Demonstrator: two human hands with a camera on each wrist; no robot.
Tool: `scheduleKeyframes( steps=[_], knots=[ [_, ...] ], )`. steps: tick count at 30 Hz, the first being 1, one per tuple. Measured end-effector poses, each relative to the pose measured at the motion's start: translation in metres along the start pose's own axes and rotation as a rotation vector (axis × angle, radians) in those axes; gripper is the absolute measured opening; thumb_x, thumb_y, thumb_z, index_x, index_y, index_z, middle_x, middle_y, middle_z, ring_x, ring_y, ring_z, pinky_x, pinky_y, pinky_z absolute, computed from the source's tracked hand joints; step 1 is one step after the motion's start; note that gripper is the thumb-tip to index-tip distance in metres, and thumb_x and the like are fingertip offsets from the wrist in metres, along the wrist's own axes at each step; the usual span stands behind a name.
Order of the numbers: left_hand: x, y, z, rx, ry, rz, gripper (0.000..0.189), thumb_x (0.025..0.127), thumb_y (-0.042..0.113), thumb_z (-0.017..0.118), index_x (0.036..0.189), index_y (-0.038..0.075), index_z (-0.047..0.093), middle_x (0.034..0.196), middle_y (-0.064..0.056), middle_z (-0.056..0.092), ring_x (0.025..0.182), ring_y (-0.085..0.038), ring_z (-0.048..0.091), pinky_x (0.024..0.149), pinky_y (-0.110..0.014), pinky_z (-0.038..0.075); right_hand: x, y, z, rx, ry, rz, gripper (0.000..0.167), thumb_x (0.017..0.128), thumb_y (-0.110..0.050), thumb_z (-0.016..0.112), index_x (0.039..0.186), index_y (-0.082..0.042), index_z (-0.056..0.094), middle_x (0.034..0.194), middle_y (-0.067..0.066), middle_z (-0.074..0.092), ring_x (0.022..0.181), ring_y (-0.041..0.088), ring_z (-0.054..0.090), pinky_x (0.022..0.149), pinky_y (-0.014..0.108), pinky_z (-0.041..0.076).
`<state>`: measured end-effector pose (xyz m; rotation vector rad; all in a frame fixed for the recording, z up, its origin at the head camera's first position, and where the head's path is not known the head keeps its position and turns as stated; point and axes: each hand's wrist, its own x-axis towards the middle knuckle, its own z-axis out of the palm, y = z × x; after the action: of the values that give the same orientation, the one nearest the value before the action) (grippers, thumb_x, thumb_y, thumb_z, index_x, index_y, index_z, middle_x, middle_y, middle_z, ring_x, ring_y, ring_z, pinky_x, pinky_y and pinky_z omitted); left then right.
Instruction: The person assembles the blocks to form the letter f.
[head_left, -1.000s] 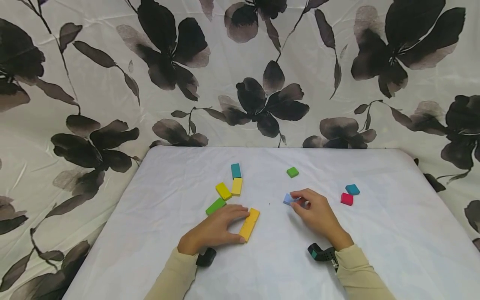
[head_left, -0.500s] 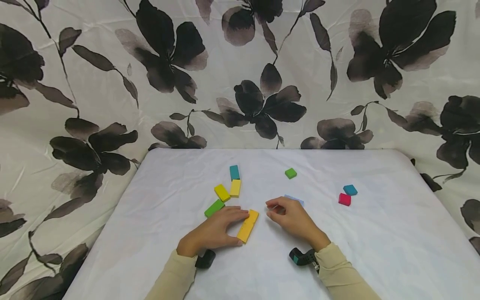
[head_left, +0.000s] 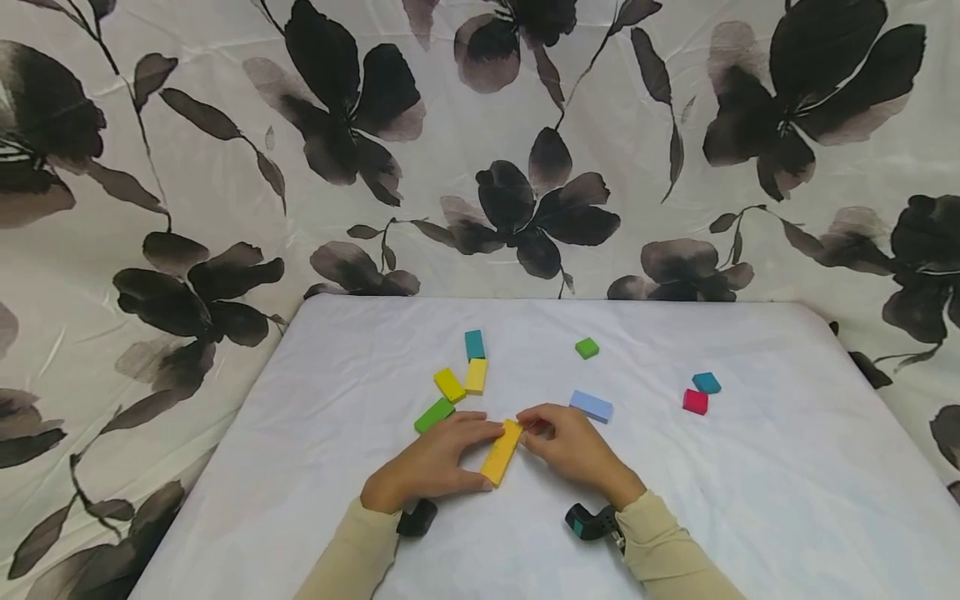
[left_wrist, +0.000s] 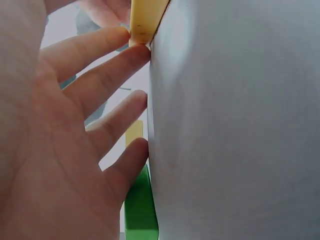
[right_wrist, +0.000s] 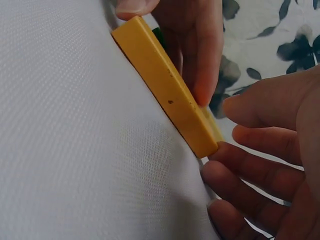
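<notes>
Floral cloth (head_left: 420, 192) behind, white-covered table (head_left: 787, 483) in front. Orange-yellow block (head_left: 501, 454) lies slanted mid-table, between the hands. Left hand (head_left: 438, 458) grips it, thumb at near end, index finger near far end; other fingers spread. Right hand (head_left: 577, 443) has loosely bent fingers, thumb apart from them, a fingertip at the block's far end. Light-blue block (head_left: 591, 407) just beyond right hand; green block (head_left: 434, 415) just beside left hand.
</notes>
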<state>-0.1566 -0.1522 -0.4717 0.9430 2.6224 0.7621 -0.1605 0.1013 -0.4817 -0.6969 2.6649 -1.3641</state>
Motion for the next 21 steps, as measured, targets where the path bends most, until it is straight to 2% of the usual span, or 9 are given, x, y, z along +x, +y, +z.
scheduleKeyframes(
  steps=[7,15,21],
  knots=[
    [0.002,0.007,0.002,0.064,0.043,0.025,0.067,0.084,0.046,0.080,0.141,0.018,0.059,0.139,0.011,0.058,0.138,-0.019,0.042,0.112,-0.045,0.035,-0.003,-0.001,-0.003,0.057,0.012,0.042,0.026,0.092,-0.014,0.073,0.117,-0.015,0.072,0.110,-0.007,0.070,0.093,0.010,0.064,0.081,0.030,0.053],
    [0.004,0.017,0.005,0.126,0.082,0.072,0.063,0.084,0.051,0.078,0.137,0.019,0.063,0.133,0.008,0.062,0.126,-0.013,0.053,0.108,-0.040,0.039,-0.007,0.001,-0.004,0.157,0.027,0.119,0.024,0.092,-0.016,0.073,0.116,-0.018,0.071,0.115,-0.006,0.070,0.098,0.011,0.068,0.087,0.034,0.055],
    [0.003,0.027,0.010,0.184,0.101,0.072,0.064,0.084,0.055,0.076,0.137,0.021,0.063,0.129,0.008,0.063,0.123,-0.014,0.055,0.107,-0.042,0.039,-0.010,0.001,-0.007,0.177,0.022,0.121,0.024,0.093,-0.015,0.071,0.117,-0.017,0.070,0.117,-0.003,0.068,0.100,0.012,0.067,0.089,0.035,0.054]
  ],
)
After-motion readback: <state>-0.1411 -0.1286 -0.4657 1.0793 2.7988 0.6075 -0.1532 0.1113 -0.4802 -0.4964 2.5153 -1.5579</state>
